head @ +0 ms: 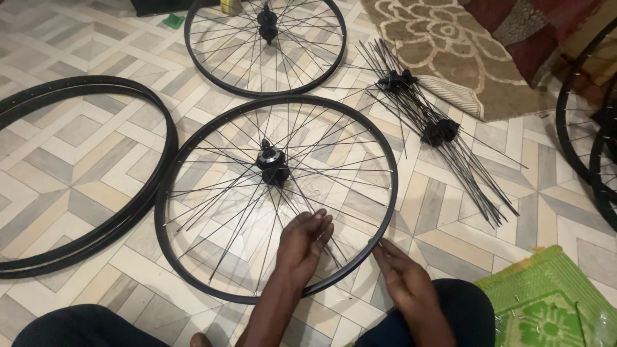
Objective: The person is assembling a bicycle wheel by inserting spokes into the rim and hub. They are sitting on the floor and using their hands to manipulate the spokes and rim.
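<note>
A black bicycle wheel rim (168, 193) lies flat on the tiled floor in front of me, with thin black spokes running to a hub (272, 162) at its middle. My left hand (304, 243) reaches inside the rim near its lower right side, fingers pinched around loose spokes. My right hand (402, 273) rests at the rim's outer edge, fingertips touching the rim where a spoke meets it.
A second spoked wheel (265, 46) lies farther away. Stacked bare rims (96, 212) lie at the left. Two hubs with loose spokes (437, 132) lie at the right beside a patterned rug (443, 38). More wheels (588, 128) at the far right; green mat (553, 308) near my knee.
</note>
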